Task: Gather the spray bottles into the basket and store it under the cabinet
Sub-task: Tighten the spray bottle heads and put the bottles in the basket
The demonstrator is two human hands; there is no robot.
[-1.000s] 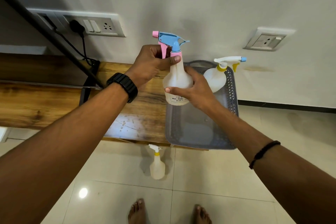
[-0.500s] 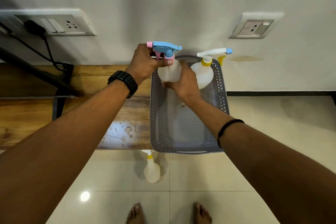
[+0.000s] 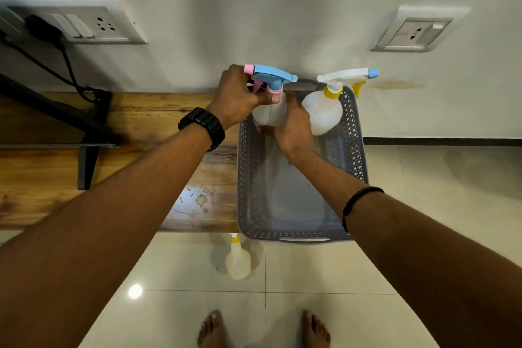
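A grey perforated basket (image 3: pixel 248 178) sits on the right end of a wooden table (image 3: pixel 158 121). Both hands hold a white spray bottle with a blue and pink trigger head (image 3: pixel 269 114) at the basket's far left corner. My left hand (image 3: pixel 238 93) grips its neck and trigger. My right hand (image 3: pixel 291 127) wraps the lower body. A white bottle with a yellow collar and white trigger (image 3: pixel 323 114) stands upright in the far right corner. A third small bottle with a yellow collar (image 3: pixel 237 261) stands on the floor below the table edge.
The wall rises right behind the basket, with a switch plate and plugged cable (image 3: pixel 70 25) at left and a socket (image 3: pixel 415 34) at right. A black metal frame (image 3: pixel 87 135) crosses the table's left part. Glossy tiles and my bare feet (image 3: pixel 262 330) lie below.
The blue and pink bottle has gone from above the table down into the basket's far left corner, both hands still on it. The view has tilted down and shifted left.
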